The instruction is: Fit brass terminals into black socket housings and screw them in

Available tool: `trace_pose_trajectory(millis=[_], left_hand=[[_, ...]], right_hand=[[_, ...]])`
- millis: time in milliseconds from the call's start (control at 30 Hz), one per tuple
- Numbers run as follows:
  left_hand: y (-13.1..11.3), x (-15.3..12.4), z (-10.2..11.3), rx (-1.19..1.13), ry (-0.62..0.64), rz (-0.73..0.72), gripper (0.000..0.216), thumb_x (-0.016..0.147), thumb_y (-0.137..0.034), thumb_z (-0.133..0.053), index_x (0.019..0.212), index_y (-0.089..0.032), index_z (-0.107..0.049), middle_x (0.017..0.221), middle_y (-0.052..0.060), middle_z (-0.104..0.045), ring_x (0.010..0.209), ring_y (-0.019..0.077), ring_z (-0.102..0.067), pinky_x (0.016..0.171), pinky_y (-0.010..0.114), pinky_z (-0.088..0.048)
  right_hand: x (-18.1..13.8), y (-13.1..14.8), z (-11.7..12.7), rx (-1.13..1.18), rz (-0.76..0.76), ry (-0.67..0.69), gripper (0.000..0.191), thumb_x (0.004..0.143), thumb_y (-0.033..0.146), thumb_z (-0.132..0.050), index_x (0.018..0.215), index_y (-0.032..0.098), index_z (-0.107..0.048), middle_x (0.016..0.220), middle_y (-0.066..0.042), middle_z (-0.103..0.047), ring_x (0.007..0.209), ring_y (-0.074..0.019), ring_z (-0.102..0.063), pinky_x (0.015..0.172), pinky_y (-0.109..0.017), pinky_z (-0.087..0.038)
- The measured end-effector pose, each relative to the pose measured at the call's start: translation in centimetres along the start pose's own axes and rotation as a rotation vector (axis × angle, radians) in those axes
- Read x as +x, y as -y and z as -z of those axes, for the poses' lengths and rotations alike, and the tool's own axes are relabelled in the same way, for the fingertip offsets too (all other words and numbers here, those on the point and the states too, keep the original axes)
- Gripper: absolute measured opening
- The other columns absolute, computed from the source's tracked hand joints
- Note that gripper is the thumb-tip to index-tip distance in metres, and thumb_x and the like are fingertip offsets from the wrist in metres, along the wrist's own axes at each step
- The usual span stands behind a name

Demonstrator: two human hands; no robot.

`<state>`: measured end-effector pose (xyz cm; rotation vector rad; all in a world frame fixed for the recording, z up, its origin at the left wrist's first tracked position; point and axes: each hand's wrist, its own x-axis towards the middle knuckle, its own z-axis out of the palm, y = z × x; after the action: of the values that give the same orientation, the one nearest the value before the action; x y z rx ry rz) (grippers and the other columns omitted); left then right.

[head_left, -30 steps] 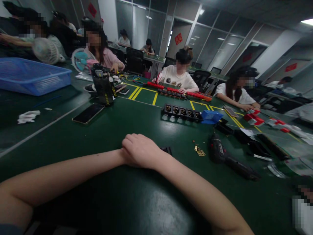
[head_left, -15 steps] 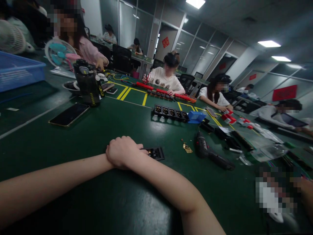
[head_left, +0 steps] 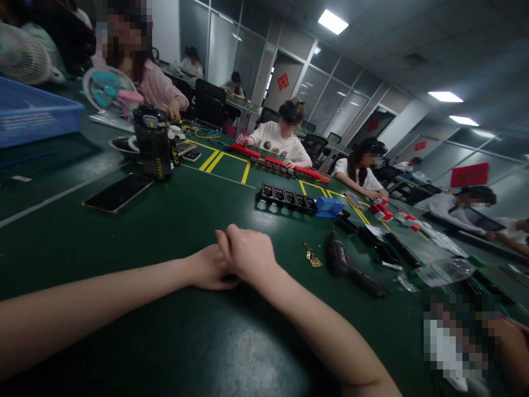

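My left hand [head_left: 211, 268] rests low over the green table, its fingers hidden behind my other hand. Across it lies my right hand [head_left: 251, 252], knuckles up and fingers curled down out of sight, with the thumb side toward the left. Whatever is between the two hands is covered by them. To their right lie several small brass pieces [head_left: 314, 258] and a black power screwdriver [head_left: 339, 255]. Beyond the hands stands a row of black modules [head_left: 289, 197] with brass parts inside, beside a blue box [head_left: 329, 207].
At the left are a phone [head_left: 118, 192], a dark jug [head_left: 152, 144], a small fan [head_left: 105, 88] and a blue basket [head_left: 39, 118]. Black strips [head_left: 374, 240] and a plastic bottle [head_left: 444, 272] lie on the right. Co-workers sit around the table; one handles a red strip [head_left: 247, 151].
My right hand has lifted slightly and shifted right, its fingers now curled. The black module that showed beside it is now hidden. The camera view has shifted a little.
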<state>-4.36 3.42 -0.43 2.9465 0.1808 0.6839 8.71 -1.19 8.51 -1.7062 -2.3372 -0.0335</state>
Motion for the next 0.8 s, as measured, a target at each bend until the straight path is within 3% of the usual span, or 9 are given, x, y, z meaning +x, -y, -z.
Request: trace_pose_trajectory(millis=[100, 200, 333, 500, 800], left_hand=[[0.0, 0.1, 0.3, 0.017, 0.015, -0.03, 0.016, 0.092, -0.033, -0.062, 0.094, -0.018, -0.067, 0.102, 0.006, -0.071, 0.084, 0.0199, -0.063, 0.072, 0.032, -0.053], [-0.1, 0.1, 0.5, 0.049, 0.017, -0.031, 0.014, 0.092, -0.032, -0.061, 0.089, -0.018, -0.064, 0.101, 0.007, -0.071, 0.077, 0.0187, -0.06, 0.064, 0.031, -0.048], [-0.1, 0.1, 0.5, 0.063, 0.019, -0.035, 0.016, 0.092, -0.032, -0.06, 0.086, -0.018, -0.062, 0.102, 0.006, -0.071, 0.076, 0.0179, -0.059, 0.062, 0.031, -0.045], [-0.2, 0.3, 0.6, 0.064, 0.013, -0.035, 0.014, 0.091, -0.03, -0.063, 0.084, -0.018, -0.062, 0.101, 0.006, -0.071, 0.075, 0.017, -0.058, 0.062, 0.031, -0.045], [-0.3, 0.4, 0.7, 0.093, 0.046, -0.034, 0.01, 0.089, -0.026, -0.062, 0.084, -0.017, -0.063, 0.104, 0.008, -0.071, 0.073, 0.0178, -0.057, 0.059, 0.031, -0.042]], right_hand=[[-1.9, -6.2, 0.1, -0.117, -0.083, -0.023, 0.033, 0.105, 0.046, -0.04, 0.099, 0.021, -0.061, 0.083, -0.005, -0.074, 0.072, -0.0209, -0.07, 0.058, -0.026, -0.037], [-4.3, -12.1, -2.1, -0.146, -0.161, 0.014, 0.022, 0.104, 0.038, -0.045, 0.1, 0.021, -0.059, 0.085, -0.004, -0.073, 0.073, -0.0199, -0.069, 0.058, -0.026, -0.036], [-7.3, -16.8, -5.0, -0.017, -0.146, -0.013, 0.02, 0.101, 0.034, -0.046, 0.097, 0.021, -0.06, 0.092, -0.006, -0.07, 0.079, -0.0195, -0.066, 0.065, -0.027, -0.042], [-8.4, -17.9, -5.8, 0.213, -0.173, -0.114, 0.022, 0.096, 0.031, -0.05, 0.11, 0.018, -0.06, 0.097, -0.008, -0.067, 0.083, -0.0214, -0.064, 0.072, -0.032, -0.05], [-8.5, -18.0, -6.0, 0.249, -0.225, -0.13, 0.021, 0.096, 0.03, -0.05, 0.11, 0.018, -0.061, 0.097, -0.008, -0.064, 0.086, -0.0224, -0.063, 0.077, -0.035, -0.051]])
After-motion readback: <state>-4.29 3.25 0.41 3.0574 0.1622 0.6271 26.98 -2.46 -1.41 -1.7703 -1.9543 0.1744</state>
